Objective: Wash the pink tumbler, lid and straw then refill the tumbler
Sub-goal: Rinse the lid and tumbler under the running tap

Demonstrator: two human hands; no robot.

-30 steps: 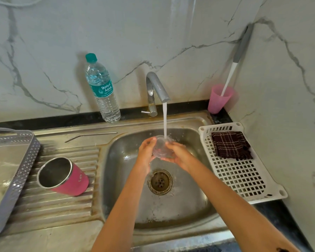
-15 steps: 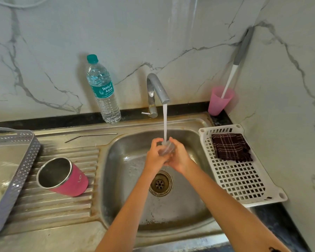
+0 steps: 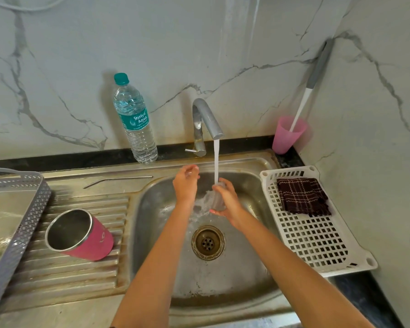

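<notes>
You have two hands in view: left hand, right hand. Count one pink tumbler, one clear lid, one metal straw, one water bottle, one pink cup, one brush, one checked cloth, and two baskets: grey basket, white basket.

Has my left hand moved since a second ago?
Yes. The left hand has let go of the lid and shifted left of the water stream, toward the back rim of the sink.

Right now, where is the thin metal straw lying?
In the head view, the thin metal straw lies left of the steel sink basin, beyond the pink steel tumbler, near the clear water bottle.
</notes>
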